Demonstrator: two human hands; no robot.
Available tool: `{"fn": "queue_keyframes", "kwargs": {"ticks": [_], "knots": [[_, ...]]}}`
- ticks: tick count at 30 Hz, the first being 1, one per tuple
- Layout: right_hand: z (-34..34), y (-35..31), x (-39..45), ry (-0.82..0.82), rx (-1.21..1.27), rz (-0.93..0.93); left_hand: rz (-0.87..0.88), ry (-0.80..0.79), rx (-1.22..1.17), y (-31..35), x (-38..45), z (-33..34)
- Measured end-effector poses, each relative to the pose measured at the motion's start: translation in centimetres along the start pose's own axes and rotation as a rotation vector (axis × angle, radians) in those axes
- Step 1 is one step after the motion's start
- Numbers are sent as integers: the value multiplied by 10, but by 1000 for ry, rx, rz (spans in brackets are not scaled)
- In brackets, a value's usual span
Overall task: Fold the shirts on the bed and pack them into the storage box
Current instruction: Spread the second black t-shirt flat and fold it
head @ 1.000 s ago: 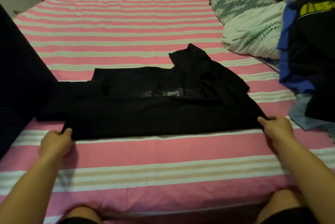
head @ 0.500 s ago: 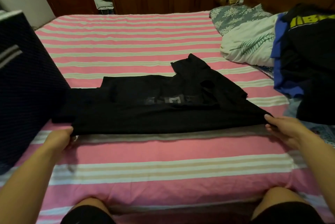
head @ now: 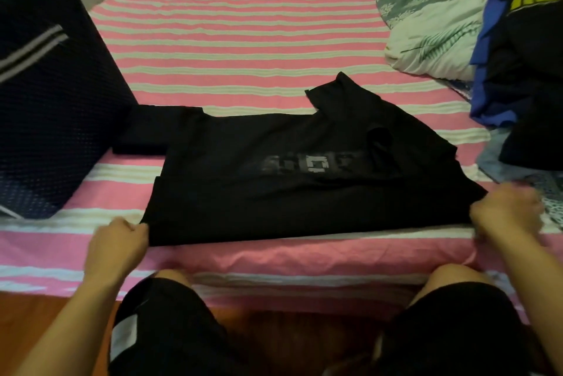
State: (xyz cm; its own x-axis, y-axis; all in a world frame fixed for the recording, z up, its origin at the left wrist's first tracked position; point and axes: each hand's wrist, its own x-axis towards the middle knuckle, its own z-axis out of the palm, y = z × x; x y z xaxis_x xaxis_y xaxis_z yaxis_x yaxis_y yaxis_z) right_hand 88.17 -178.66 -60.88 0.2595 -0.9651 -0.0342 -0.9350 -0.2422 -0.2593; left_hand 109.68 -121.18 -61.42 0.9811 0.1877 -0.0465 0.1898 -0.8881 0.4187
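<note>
Gripping the near hem of a black shirt point(head: 304, 180), the left hand point(head: 117, 249) has its fingers curled round the left corner of the cloth, the knuckles turned up toward the camera. The right hand point(head: 507, 212) pinches the opposite corner of the same hem; it is blurred, so the fingers read only as bunched on the fabric. Between the two hands the hem runs taut and nearly straight, close to the near edge of the bed point(head: 243, 40), whose cover is striped pink and pale.

The shirt lies spread on the cover with a faint grey print across its chest. One sleeve reaches left toward a dark storage box point(head: 51, 107), which stands on the bed at the left; the sleeve end lies just beside the box's wall, and whether it touches cannot be told. The other sleeve is folded up and points toward the far side.

At the right edge sits a heap of clothes point(head: 524, 77), black and blue with a yellow mark, next to a white patterned pillow point(head: 432, 43). The person's knees in black shorts show below the mattress edge
</note>
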Motion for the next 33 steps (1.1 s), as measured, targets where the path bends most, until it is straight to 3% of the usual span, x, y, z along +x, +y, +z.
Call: {"fn": "queue_keyframes", "kwargs": {"ticks": [2,3,4,6,8,10,15,17,20,23,25,28,30,33], "knots": [[2,-23,-13,167,-17,-314,109,125,90,13,6,1],[4,-37,-19,165,-10,-494,210,148,107,19,16,4],[5,-53,-24,103,-1,-641,317,140,125,26,28,7],[7,-82,-28,-127,-28,-758,464,67,189,36,54,17],[14,-99,-27,-333,-85,-704,502,-11,260,37,78,25],[21,-107,-24,-429,-131,-627,491,-65,309,34,95,29],[28,-125,-5,-213,65,-816,345,-102,229,25,117,28],[28,-143,-1,-144,165,-809,315,-97,205,27,116,26],[35,-182,1,-59,193,-797,277,79,233,41,101,31],[54,-210,-2,-125,108,-794,578,191,200,83,60,51],[65,-218,-1,-109,106,-793,777,67,148,120,28,74],[57,-217,16,-56,244,-748,841,-157,54,163,-1,104],[49,-202,45,-198,222,-624,838,-235,69,171,1,119],[40,-171,80,-487,105,-487,798,-226,80,172,10,131]]}}
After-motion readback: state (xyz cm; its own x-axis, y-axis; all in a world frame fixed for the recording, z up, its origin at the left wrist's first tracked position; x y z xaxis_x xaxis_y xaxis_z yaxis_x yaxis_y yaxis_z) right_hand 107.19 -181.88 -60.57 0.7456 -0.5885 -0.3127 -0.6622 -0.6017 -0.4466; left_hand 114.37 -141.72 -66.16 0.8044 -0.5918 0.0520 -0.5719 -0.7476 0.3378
